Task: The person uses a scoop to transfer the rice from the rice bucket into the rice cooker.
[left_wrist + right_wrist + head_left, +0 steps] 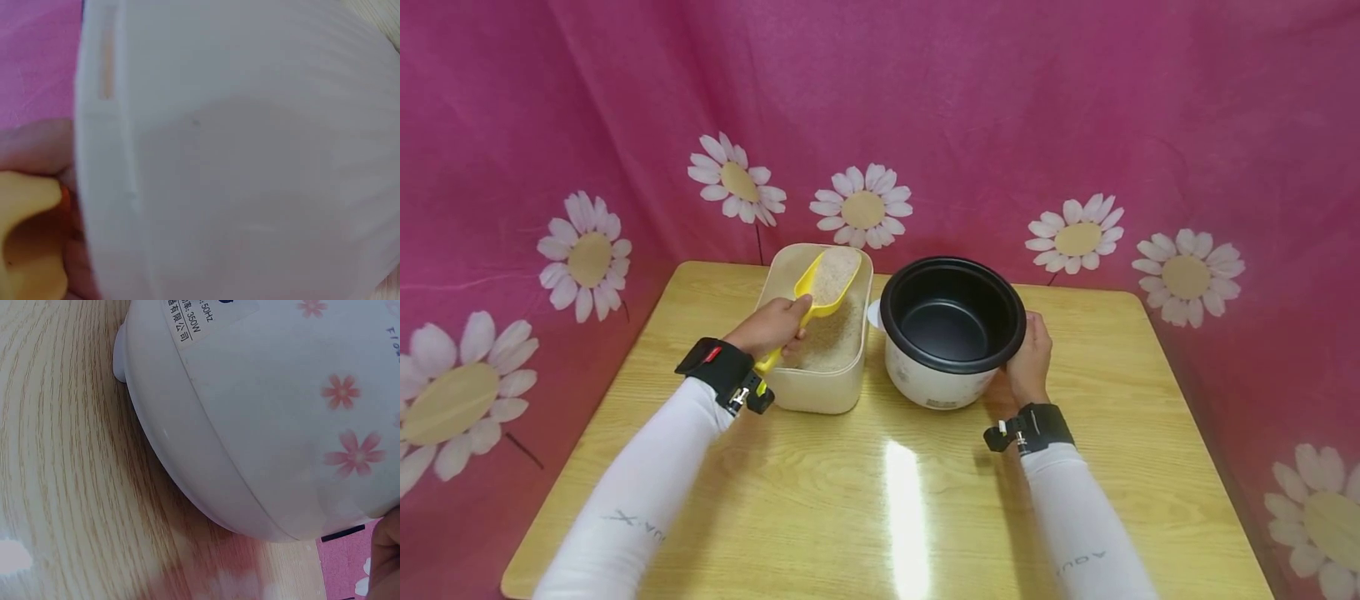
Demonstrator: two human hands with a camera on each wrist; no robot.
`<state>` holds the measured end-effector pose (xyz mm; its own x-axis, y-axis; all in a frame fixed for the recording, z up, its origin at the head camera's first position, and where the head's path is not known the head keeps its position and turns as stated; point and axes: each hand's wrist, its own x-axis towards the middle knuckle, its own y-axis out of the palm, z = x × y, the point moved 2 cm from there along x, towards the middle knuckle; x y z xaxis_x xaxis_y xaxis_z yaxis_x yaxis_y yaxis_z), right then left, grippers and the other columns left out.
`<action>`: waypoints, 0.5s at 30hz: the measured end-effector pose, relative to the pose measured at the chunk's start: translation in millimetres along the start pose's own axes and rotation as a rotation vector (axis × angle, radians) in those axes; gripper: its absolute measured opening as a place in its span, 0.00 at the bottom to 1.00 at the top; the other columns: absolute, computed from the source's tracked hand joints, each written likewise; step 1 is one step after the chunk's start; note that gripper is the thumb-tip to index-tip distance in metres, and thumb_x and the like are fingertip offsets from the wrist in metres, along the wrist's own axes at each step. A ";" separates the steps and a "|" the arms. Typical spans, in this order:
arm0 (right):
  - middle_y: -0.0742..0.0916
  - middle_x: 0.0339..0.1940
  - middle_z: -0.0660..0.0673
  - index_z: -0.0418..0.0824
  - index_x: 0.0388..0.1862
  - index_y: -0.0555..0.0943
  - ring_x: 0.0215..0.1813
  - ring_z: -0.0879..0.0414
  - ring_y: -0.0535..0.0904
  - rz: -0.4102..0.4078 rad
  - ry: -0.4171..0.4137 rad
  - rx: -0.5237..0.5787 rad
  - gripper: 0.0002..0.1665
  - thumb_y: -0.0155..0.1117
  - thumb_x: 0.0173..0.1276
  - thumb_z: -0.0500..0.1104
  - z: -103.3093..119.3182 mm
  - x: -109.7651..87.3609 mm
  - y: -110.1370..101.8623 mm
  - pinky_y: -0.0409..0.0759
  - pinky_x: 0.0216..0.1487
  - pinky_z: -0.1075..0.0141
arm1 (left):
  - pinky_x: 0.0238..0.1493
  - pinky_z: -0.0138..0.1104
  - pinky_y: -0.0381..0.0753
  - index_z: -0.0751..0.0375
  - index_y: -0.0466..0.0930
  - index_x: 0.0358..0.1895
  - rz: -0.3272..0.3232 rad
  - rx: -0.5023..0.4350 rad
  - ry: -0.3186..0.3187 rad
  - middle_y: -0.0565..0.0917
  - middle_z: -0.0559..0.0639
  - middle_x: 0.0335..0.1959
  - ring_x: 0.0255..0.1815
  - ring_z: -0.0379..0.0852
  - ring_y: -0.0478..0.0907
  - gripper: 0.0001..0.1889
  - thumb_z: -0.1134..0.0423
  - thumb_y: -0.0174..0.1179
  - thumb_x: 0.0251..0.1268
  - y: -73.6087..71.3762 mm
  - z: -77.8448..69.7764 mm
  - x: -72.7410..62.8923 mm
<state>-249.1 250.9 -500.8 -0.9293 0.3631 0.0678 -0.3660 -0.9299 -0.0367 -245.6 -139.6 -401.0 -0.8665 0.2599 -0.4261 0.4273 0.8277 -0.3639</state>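
Note:
My left hand [775, 325] grips the handle of a yellow scoop [808, 287], heaped with pale rice [837, 277], over a cream rice bin [816, 390]. More rice lies inside the bin. In the left wrist view the bin's wall [250, 156] fills most of the picture, with the hollow end of the scoop handle [34, 237] at the lower left. My right hand [1032, 354] holds the right side of a white rice cooker [936, 390]; the rim hides part of the hand. The cooker's black inner pot [946, 329] is uncovered and holds nothing. Pink flowers decorate its outside.
Bin and cooker stand side by side toward the back of a light wooden table [820, 508]. A white side handle [876, 315] of the cooker juts toward the bin. Pink curtain [940, 125] with daisies encloses the table's back and sides.

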 end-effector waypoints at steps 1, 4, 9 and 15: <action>0.78 0.32 0.55 0.55 0.47 0.77 0.32 0.63 0.74 -0.002 -0.002 0.001 0.16 0.42 0.86 0.56 -1.7 1.4 -0.5 0.75 0.33 0.74 | 0.25 0.30 0.66 0.63 0.67 0.33 -0.001 -0.003 0.000 0.68 0.44 0.20 0.19 0.40 0.63 0.27 0.46 0.33 0.87 -0.3 -1.0 -0.4; 0.79 0.33 0.55 0.55 0.48 0.77 0.33 0.63 0.75 -0.006 0.006 -0.004 0.16 0.42 0.86 0.56 -2.8 1.8 -1.7 0.75 0.34 0.74 | 0.24 0.29 0.65 0.64 0.67 0.33 0.004 -0.013 0.014 0.68 0.43 0.20 0.18 0.39 0.63 0.27 0.47 0.33 0.87 -1.0 -3.8 -1.3; 0.79 0.35 0.56 0.55 0.48 0.77 0.37 0.63 0.75 -0.009 0.008 -0.018 0.16 0.41 0.86 0.56 -4.0 0.5 -2.9 0.76 0.38 0.74 | 0.23 0.30 0.64 0.65 0.67 0.33 0.027 -0.027 0.030 0.67 0.43 0.19 0.17 0.38 0.62 0.27 0.47 0.33 0.88 -0.8 -9.3 -3.4; 0.79 0.32 0.55 0.55 0.49 0.77 0.33 0.63 0.75 -0.001 -0.006 -0.003 0.17 0.42 0.86 0.58 -4.7 1.5 -2.5 0.75 0.33 0.74 | 0.26 0.31 0.64 0.63 0.66 0.35 0.029 -0.026 0.020 0.68 0.44 0.19 0.19 0.40 0.63 0.25 0.46 0.34 0.87 2.6 -20.9 -7.8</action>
<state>-249.8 254.0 -505.3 -0.9286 0.3637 0.0734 -0.3672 -0.9293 -0.0400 -243.2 -129.1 -381.3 -0.8590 0.2932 -0.4197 0.4453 0.8325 -0.3297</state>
